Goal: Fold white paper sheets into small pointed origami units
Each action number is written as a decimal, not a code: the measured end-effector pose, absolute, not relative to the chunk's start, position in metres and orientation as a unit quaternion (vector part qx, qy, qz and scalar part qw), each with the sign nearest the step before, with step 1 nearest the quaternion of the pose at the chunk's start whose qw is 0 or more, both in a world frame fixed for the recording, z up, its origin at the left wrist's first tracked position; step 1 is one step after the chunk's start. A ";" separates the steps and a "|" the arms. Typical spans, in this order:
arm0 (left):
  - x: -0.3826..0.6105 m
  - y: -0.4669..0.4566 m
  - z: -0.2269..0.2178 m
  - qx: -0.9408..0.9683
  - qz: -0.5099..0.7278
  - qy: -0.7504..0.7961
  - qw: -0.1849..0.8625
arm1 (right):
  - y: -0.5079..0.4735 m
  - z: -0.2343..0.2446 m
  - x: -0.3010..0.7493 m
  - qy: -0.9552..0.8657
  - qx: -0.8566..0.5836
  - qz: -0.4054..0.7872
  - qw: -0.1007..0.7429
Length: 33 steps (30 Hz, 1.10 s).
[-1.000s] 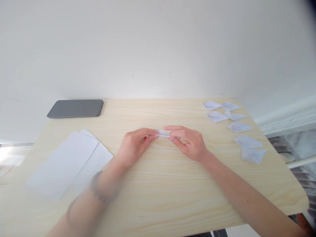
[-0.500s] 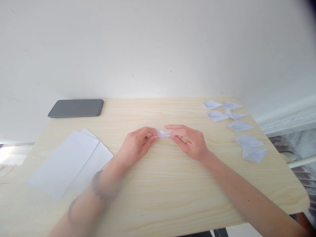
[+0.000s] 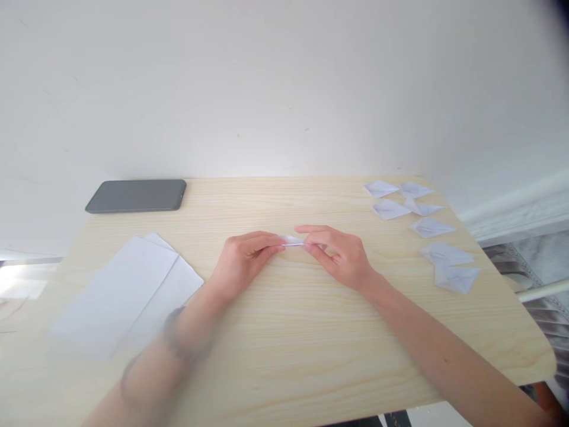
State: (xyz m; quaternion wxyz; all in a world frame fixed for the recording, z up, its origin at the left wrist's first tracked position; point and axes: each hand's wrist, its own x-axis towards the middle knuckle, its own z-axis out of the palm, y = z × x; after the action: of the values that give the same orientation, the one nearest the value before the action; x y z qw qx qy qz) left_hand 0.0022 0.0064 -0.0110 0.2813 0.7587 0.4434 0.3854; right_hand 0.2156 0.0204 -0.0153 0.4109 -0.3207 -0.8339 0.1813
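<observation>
A small piece of folded white paper (image 3: 292, 241) is held between my two hands over the middle of the wooden table. My left hand (image 3: 246, 258) pinches its left end between thumb and fingers. At the right end, the thumb and fingertips of my right hand (image 3: 338, 254) grip the paper, with one finger stretched out above it. Only the middle of the paper shows; the fingers cover both ends.
White paper sheets (image 3: 120, 284) lie overlapping on the left of the table (image 3: 284, 356). A dark phone (image 3: 137, 196) lies at the back left by the wall (image 3: 275, 89). Several folded paper pieces (image 3: 430, 228) are spread along the right side.
The fingers of my left hand have straightened and flattened along the paper. My right hand keeps its pinch and has barely shifted.
</observation>
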 end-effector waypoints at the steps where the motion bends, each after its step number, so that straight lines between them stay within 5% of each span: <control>1: 0.002 0.006 -0.011 0.756 0.387 0.446 0.283 | 0.021 -0.016 0.215 -0.833 -0.325 0.180 0.411; 33: 0.006 0.001 -0.003 0.666 0.374 0.499 0.410 | 0.021 -0.011 0.214 -0.783 -0.464 0.245 0.333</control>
State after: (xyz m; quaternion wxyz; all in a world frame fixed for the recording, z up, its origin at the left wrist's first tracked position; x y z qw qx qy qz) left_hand 0.0061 0.0009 -0.0035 0.4100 0.6656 0.4988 0.3744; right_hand 0.2140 0.0206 -0.0111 0.3326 -0.4644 -0.7833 0.2454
